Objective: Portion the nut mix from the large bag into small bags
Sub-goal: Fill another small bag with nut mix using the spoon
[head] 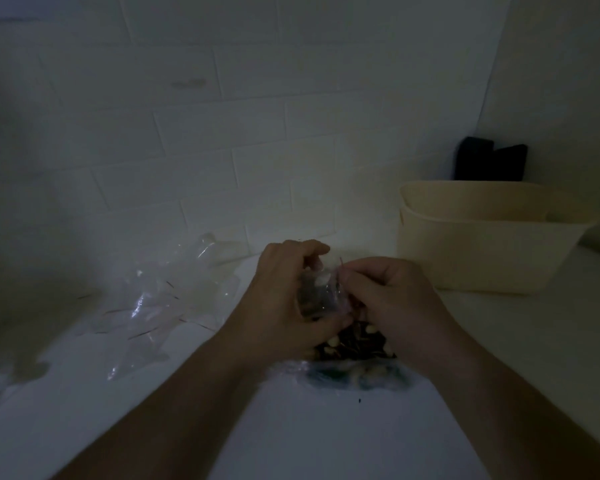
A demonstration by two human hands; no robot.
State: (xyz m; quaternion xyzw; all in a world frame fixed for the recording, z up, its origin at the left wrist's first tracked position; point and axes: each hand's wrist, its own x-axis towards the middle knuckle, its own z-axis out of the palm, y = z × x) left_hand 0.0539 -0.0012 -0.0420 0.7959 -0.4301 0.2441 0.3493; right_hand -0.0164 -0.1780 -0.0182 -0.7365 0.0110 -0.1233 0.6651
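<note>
- Sealing looks like the step in hand; the left hand (284, 292) wraps the small bag (321, 289), part-filled with nuts, fingers curled round it
- the right hand (388, 296) pinches the bag's red-lined top edge; both hold it just above the big bag (354, 348) of mix on the counter (326, 438)
- empty bags (146, 306) lie well left; a cream bin (482, 237) stands right
- next, probably: press the strip closed along its length, then set the bag aside
</note>
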